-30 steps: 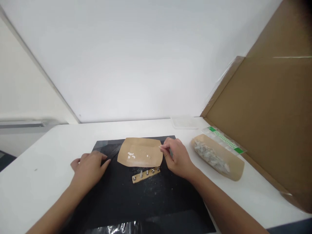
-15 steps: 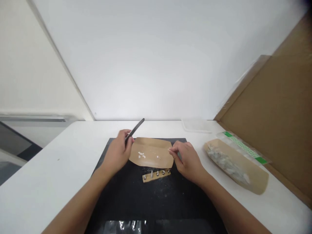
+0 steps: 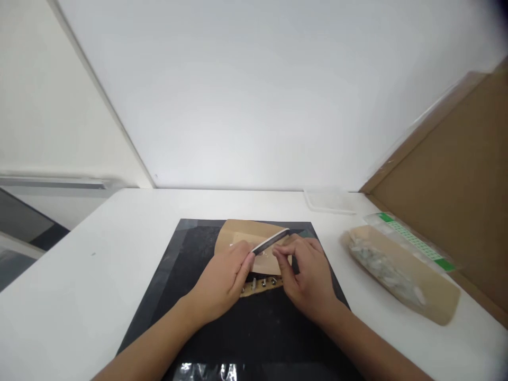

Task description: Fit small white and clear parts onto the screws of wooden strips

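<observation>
My left hand (image 3: pixel 224 278) is closed around one end of a dark nail file (image 3: pixel 272 242) with a pale edge, which slants up to the right. Close to the file's far part, the thumb and fingers of my right hand (image 3: pixel 311 278) are pinched together; whatever is between them is too small to make out. Behind both hands lies a brown paper tray (image 3: pixel 242 228) with small white bits in it, partly covered by my left hand. Just in front sits a tan strip (image 3: pixel 257 288) bearing several small metal studs, some with pale pieces on them.
A black mat (image 3: pixel 238 338) lies under the work on the white table (image 3: pixel 79 296). To the right are a second brown tray (image 3: pixel 440 307) full of translucent pieces and a clear packet with a green label (image 3: pixel 415 241). A clear plastic lid (image 3: pixel 329 202) lies near the wall.
My left hand has moved right and nearer, bringing the nail file down across the tray to my right hand. My right hand stays pinched. The view has shifted slightly.
</observation>
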`<action>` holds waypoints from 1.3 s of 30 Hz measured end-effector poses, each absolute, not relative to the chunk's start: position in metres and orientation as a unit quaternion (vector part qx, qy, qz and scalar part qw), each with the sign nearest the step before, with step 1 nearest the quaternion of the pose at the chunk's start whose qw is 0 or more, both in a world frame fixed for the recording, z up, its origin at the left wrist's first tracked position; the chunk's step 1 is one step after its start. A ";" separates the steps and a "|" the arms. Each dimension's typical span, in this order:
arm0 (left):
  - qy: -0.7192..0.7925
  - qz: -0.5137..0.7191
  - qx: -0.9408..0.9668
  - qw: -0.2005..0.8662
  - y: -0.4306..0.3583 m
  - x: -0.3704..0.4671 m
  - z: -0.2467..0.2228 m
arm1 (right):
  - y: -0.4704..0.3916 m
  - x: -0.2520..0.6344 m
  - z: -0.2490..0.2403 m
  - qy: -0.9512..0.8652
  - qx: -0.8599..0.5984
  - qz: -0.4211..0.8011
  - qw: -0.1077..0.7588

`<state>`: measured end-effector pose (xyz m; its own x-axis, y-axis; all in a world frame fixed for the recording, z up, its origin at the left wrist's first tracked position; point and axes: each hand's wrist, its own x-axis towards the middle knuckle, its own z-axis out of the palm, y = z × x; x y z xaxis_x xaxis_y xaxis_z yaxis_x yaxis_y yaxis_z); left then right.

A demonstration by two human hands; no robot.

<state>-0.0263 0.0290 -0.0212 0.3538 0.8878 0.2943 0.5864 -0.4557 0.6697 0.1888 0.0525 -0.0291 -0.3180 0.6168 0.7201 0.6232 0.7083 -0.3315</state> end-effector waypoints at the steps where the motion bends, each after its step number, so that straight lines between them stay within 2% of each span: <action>1: 0.462 0.323 0.790 0.240 0.027 -0.024 -0.021 | 0.052 0.187 -0.029 -0.805 -0.391 -0.010 0.445; 7: 0.478 0.334 0.757 0.295 0.019 -0.019 -0.016 | 0.053 0.184 -0.025 -0.808 -0.381 0.020 0.448; 11: 0.503 0.333 0.724 0.335 0.021 -0.023 -0.016 | 0.055 0.187 -0.022 -0.796 -0.356 0.065 0.484; 17: 0.480 0.321 0.749 0.325 0.018 -0.018 -0.012 | 0.060 0.183 -0.027 -0.794 -0.373 -0.012 0.480; 22: 0.481 0.319 0.727 0.372 0.015 -0.017 -0.011 | 0.063 0.175 -0.029 -0.798 -0.378 -0.044 0.467; 28: 0.490 0.331 0.738 0.327 0.023 -0.022 -0.015 | 0.065 0.169 -0.026 -0.859 -0.324 -0.064 0.390; 33: 0.488 0.343 0.743 0.303 0.022 -0.022 -0.016 | 0.065 0.167 -0.025 -0.835 -0.354 -0.114 0.405; 39: 0.473 0.348 0.766 0.263 0.020 -0.022 -0.019 | 0.067 0.172 -0.027 -0.868 -0.332 -0.078 0.361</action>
